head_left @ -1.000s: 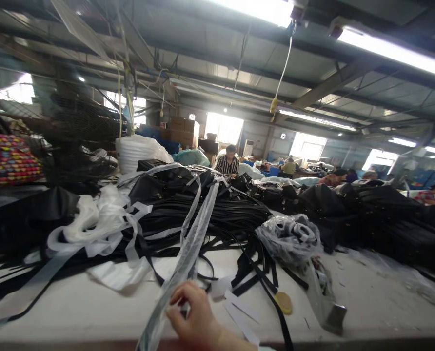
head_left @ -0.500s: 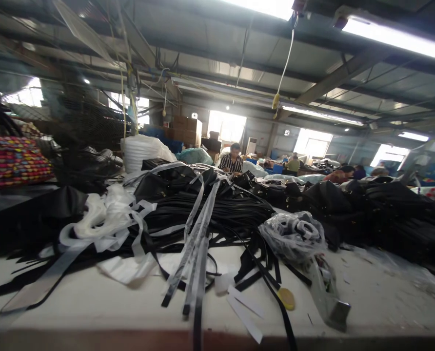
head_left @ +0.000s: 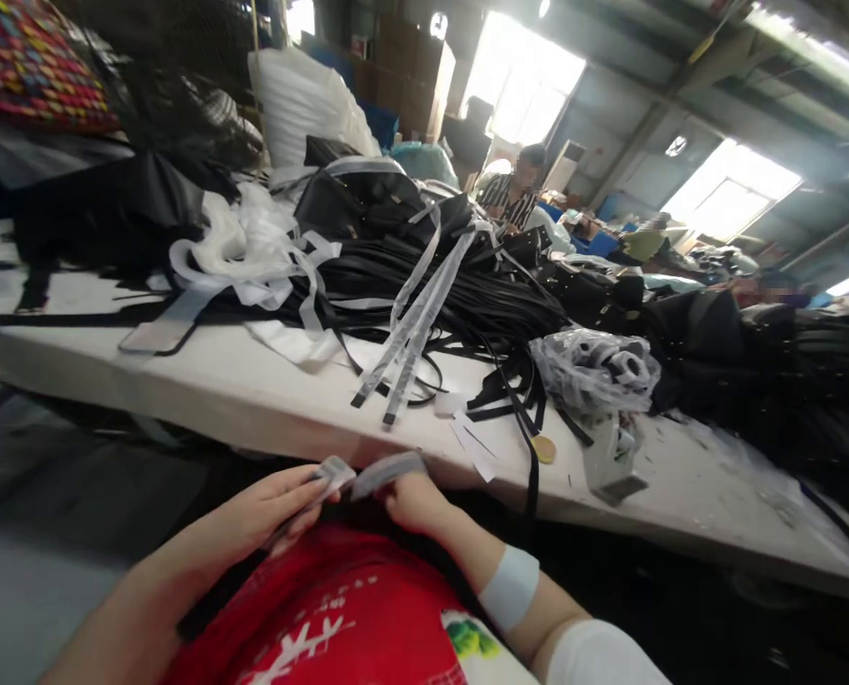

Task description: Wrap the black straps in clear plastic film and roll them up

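Both my hands are low, in front of my red top, below the edge of the white table (head_left: 203, 385). My left hand (head_left: 267, 509) pinches one end of a grey plastic-wrapped strap (head_left: 367, 473). My right hand (head_left: 414, 502) grips the strap's other part, fingers closed on it. A black length of the strap runs down along my left forearm. On the table above lies a big heap of black straps (head_left: 431, 285), with a few more plastic-wrapped straps (head_left: 410, 328) draped over its near side.
White plastic strips (head_left: 246, 257) lie left of the heap, a crumpled clear bag (head_left: 596, 366) and a small yellow disc (head_left: 542, 448) to the right. Black bags (head_left: 753, 362) pile along the far right. A seated person in a striped top (head_left: 511, 195) works beyond.
The view has tipped down from the table to my lap. My right hand left the strap on the table and dropped out of view; now both hands hold a wrapped strap below the table edge.
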